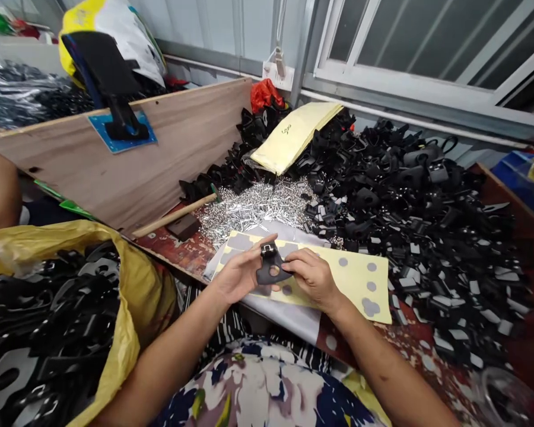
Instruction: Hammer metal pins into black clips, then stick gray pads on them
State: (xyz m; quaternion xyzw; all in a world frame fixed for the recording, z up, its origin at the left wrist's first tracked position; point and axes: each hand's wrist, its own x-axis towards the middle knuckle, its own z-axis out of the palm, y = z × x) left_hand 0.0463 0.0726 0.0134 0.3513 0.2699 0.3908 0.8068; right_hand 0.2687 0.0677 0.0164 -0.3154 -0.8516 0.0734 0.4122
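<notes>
My left hand [242,273] grips a black plastic part with a round hole [273,274] from its left side, thumb and fingers around it. At its upper end, between my left fingertips, is a small black block with shiny metal [268,249]. My right hand [314,276] pinches the right edge of the same part between thumb and fingers. Whether anything small sits under the right fingertips is hidden. Below both hands lies a yellow sheet with grey round stickers [349,279], partly covered by them.
A heap of shiny metal pins [258,204] lies behind the sheet, beside a wooden-handled tool [173,214]. Black parts [382,196] pile up on the right under a yellow sheet stack [296,136]. A yellow sack [131,296] stands left. Beyond the wooden board [196,118] shows a person's arm [0,190].
</notes>
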